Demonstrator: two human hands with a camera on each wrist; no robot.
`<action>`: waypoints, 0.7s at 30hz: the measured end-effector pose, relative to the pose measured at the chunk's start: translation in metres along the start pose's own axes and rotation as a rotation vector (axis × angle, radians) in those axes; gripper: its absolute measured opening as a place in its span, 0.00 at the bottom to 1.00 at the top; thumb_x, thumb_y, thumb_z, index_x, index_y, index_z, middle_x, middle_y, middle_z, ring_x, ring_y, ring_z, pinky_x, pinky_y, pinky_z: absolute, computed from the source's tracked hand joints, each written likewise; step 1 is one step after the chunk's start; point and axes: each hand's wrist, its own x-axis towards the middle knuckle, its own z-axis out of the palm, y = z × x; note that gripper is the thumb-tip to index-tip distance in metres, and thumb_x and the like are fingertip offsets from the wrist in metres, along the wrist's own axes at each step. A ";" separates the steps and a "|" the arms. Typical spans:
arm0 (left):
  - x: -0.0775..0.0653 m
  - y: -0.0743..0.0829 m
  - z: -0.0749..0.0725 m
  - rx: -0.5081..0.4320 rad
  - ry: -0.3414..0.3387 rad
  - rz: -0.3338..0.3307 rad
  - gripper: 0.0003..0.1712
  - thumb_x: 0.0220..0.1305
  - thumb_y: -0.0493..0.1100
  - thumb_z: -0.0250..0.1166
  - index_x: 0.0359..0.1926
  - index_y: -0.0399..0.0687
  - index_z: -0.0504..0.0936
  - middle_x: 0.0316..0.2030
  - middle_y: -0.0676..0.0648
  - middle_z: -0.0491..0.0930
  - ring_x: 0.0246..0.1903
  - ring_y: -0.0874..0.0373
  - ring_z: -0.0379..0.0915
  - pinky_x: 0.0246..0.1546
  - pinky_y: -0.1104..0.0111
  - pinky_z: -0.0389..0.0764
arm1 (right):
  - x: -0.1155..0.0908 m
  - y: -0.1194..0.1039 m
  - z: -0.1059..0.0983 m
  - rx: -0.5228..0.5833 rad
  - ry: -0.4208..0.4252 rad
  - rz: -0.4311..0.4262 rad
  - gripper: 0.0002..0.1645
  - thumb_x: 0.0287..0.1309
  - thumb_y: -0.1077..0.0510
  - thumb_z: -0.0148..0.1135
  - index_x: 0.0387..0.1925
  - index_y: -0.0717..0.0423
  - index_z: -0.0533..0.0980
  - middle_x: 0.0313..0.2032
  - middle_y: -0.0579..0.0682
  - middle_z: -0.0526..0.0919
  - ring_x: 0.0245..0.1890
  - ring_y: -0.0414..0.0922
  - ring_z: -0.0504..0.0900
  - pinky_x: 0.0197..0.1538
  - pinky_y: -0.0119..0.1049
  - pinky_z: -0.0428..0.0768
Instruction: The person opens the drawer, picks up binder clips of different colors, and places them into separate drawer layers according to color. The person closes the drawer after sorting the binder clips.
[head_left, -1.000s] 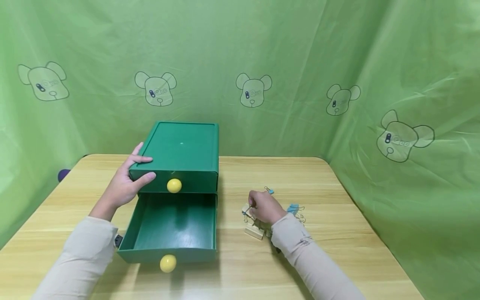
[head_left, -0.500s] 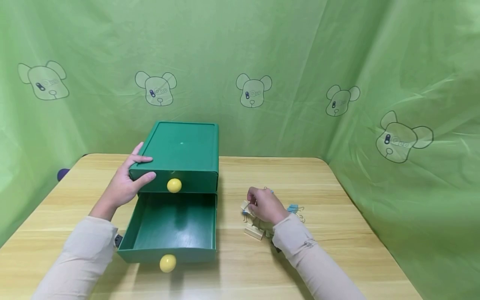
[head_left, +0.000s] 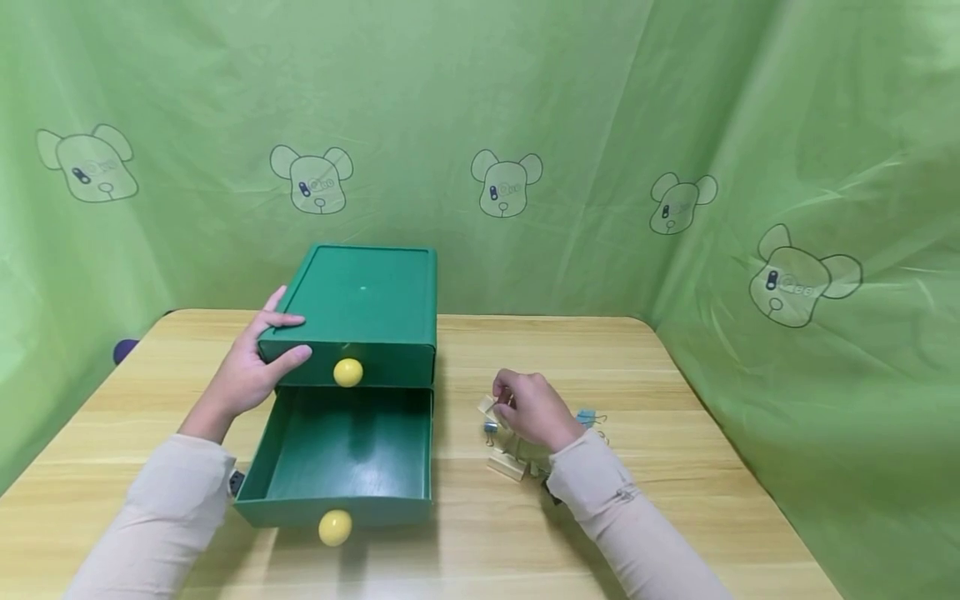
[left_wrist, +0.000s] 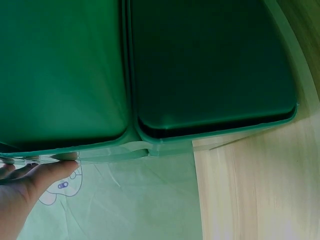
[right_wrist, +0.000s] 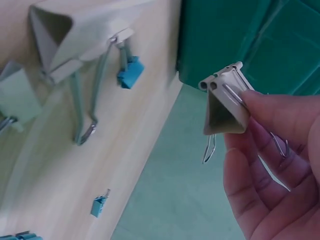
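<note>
A green two-drawer cabinet [head_left: 367, 292] stands on the table with its lower drawer [head_left: 262, 510] pulled out. My left hand [head_left: 251, 362] rests on the cabinet's upper left front corner, thumb against the upper drawer's front and extended fingers on the top and side. To the right of the cabinet, my right hand [head_left: 538, 408] pinches a cream binder clip [right_wrist: 227, 107] by its wire handle between thumb and fingers. Below it on the table lie a blue binder clip [head_left: 491, 427] and a large cream binder clip [head_left: 507, 467].
More clips lie beside and beneath the right hand, including a light blue binder clip [head_left: 587, 417]; the forearm partly hides them. Yellow knobs [head_left: 335, 527] stick out from the drawer fronts. A green curtain [head_left: 585, 125] with bear-head drawings hangs behind the table.
My right hand has risen slightly, lifting the cream clip above the blue one. The left hand has stayed on the cabinet corner, and the drawers have not moved.
</note>
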 end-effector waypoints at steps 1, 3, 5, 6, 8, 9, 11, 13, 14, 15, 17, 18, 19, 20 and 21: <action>0.000 0.000 0.000 0.000 0.000 -0.002 0.21 0.60 0.39 0.60 0.53 0.41 0.66 0.70 0.52 0.40 0.67 0.42 0.34 0.54 0.34 0.45 | 0.000 -0.001 0.000 0.001 0.005 -0.008 0.10 0.45 0.68 0.65 0.26 0.54 0.72 0.22 0.42 0.78 0.21 0.34 0.74 0.27 0.27 0.74; 0.000 -0.001 0.000 0.002 0.000 -0.004 0.21 0.60 0.39 0.60 0.53 0.41 0.66 0.70 0.52 0.40 0.67 0.41 0.34 0.54 0.34 0.46 | 0.000 -0.002 -0.001 0.001 0.014 -0.021 0.10 0.45 0.68 0.65 0.26 0.54 0.73 0.22 0.42 0.78 0.21 0.34 0.74 0.26 0.26 0.74; 0.000 -0.001 0.000 -0.001 0.001 -0.004 0.21 0.60 0.39 0.60 0.53 0.41 0.66 0.70 0.52 0.39 0.66 0.41 0.34 0.54 0.35 0.47 | -0.001 -0.004 -0.003 0.001 0.024 -0.032 0.10 0.45 0.68 0.66 0.26 0.55 0.73 0.22 0.42 0.78 0.21 0.34 0.74 0.26 0.26 0.74; 0.000 -0.001 0.000 -0.001 0.002 -0.004 0.21 0.60 0.39 0.60 0.53 0.41 0.66 0.70 0.52 0.40 0.67 0.41 0.34 0.54 0.35 0.46 | -0.001 -0.005 -0.004 -0.001 0.031 -0.038 0.10 0.45 0.68 0.66 0.26 0.54 0.73 0.22 0.42 0.78 0.21 0.34 0.74 0.26 0.26 0.74; 0.000 -0.001 0.000 -0.002 0.006 0.000 0.21 0.60 0.38 0.60 0.53 0.41 0.67 0.70 0.52 0.40 0.67 0.42 0.34 0.54 0.35 0.45 | -0.001 -0.007 -0.006 -0.003 0.044 -0.049 0.10 0.45 0.68 0.66 0.26 0.54 0.73 0.22 0.42 0.79 0.20 0.33 0.74 0.26 0.27 0.73; 0.000 -0.001 0.000 -0.002 0.007 0.001 0.21 0.59 0.38 0.60 0.53 0.41 0.67 0.70 0.52 0.40 0.67 0.42 0.34 0.54 0.35 0.45 | -0.002 -0.008 -0.007 -0.001 0.051 -0.054 0.10 0.45 0.68 0.66 0.26 0.55 0.73 0.22 0.42 0.79 0.20 0.33 0.74 0.26 0.27 0.74; 0.000 -0.001 0.000 0.003 0.010 0.004 0.21 0.59 0.38 0.60 0.53 0.41 0.67 0.70 0.53 0.40 0.67 0.42 0.34 0.54 0.35 0.44 | -0.002 -0.011 -0.009 -0.002 0.064 -0.063 0.10 0.45 0.68 0.66 0.26 0.55 0.73 0.22 0.42 0.79 0.20 0.33 0.73 0.26 0.27 0.73; 0.000 -0.001 0.000 0.007 0.011 0.003 0.21 0.59 0.38 0.60 0.53 0.41 0.67 0.70 0.53 0.40 0.67 0.43 0.34 0.54 0.35 0.43 | -0.003 -0.013 -0.011 -0.001 0.071 -0.070 0.10 0.45 0.68 0.66 0.26 0.55 0.73 0.22 0.42 0.79 0.20 0.33 0.73 0.25 0.28 0.73; 0.000 -0.001 0.000 0.008 0.011 0.003 0.21 0.59 0.39 0.60 0.53 0.41 0.67 0.70 0.53 0.40 0.67 0.43 0.34 0.54 0.34 0.43 | -0.003 -0.014 -0.012 -0.004 0.073 -0.071 0.10 0.45 0.68 0.66 0.26 0.55 0.73 0.22 0.42 0.79 0.19 0.33 0.73 0.25 0.27 0.73; 0.000 -0.001 0.000 0.009 0.010 0.001 0.21 0.59 0.39 0.60 0.53 0.41 0.67 0.70 0.53 0.40 0.67 0.43 0.34 0.54 0.34 0.43 | -0.004 -0.015 -0.013 -0.003 0.076 -0.073 0.10 0.45 0.68 0.66 0.26 0.55 0.73 0.22 0.42 0.79 0.20 0.33 0.73 0.26 0.27 0.73; 0.000 -0.001 0.000 0.008 0.008 -0.003 0.21 0.59 0.39 0.60 0.53 0.41 0.67 0.70 0.53 0.40 0.67 0.43 0.34 0.54 0.34 0.43 | -0.004 -0.017 -0.015 -0.003 0.080 -0.076 0.10 0.45 0.68 0.66 0.27 0.55 0.73 0.22 0.43 0.79 0.20 0.33 0.74 0.26 0.27 0.74; 0.000 -0.001 0.000 0.007 0.008 -0.004 0.21 0.59 0.39 0.60 0.53 0.41 0.67 0.70 0.53 0.40 0.67 0.43 0.34 0.54 0.34 0.44 | -0.005 -0.018 -0.016 -0.004 0.083 -0.079 0.10 0.44 0.68 0.66 0.27 0.55 0.73 0.22 0.43 0.79 0.20 0.33 0.74 0.26 0.26 0.74; 0.000 -0.001 0.000 0.008 0.008 -0.006 0.21 0.60 0.39 0.60 0.53 0.41 0.67 0.70 0.53 0.40 0.67 0.43 0.34 0.54 0.34 0.44 | -0.005 -0.019 -0.017 -0.006 0.086 -0.082 0.10 0.44 0.68 0.67 0.27 0.55 0.73 0.22 0.43 0.79 0.20 0.34 0.75 0.26 0.26 0.74; 0.000 -0.001 0.000 0.007 0.008 -0.007 0.21 0.60 0.39 0.60 0.53 0.41 0.66 0.70 0.53 0.40 0.67 0.43 0.34 0.54 0.34 0.44 | -0.005 -0.020 -0.017 -0.006 0.088 -0.084 0.10 0.44 0.68 0.67 0.27 0.55 0.73 0.22 0.43 0.80 0.21 0.34 0.75 0.27 0.25 0.74; 0.000 -0.001 0.001 0.009 0.009 -0.006 0.21 0.60 0.39 0.60 0.53 0.41 0.67 0.70 0.53 0.40 0.67 0.43 0.34 0.54 0.34 0.43 | -0.006 -0.021 -0.018 -0.003 0.091 -0.086 0.10 0.44 0.68 0.67 0.27 0.55 0.74 0.23 0.44 0.80 0.21 0.34 0.75 0.27 0.25 0.74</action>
